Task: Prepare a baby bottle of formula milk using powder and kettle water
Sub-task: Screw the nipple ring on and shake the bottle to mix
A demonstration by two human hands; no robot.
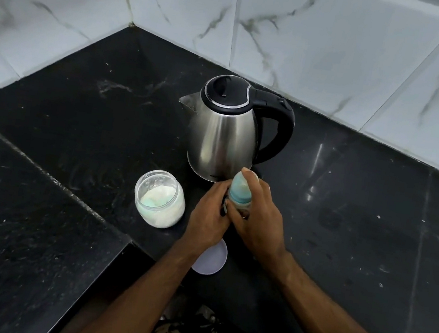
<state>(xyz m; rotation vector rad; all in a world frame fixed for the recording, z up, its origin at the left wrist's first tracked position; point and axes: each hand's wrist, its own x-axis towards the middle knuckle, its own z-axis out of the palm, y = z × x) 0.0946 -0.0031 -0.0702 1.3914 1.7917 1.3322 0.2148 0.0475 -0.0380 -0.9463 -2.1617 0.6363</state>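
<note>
Standing upright between both hands, the baby bottle [240, 192] shows only its teal cap above the fingers. The left hand [209, 216] curls round its lower body; the right hand [257, 217] wraps its neck. Just behind stands the kettle [225, 130]; beside the left hand, the open powder jar [159, 198], its lid [212, 256] under the left wrist.
</note>
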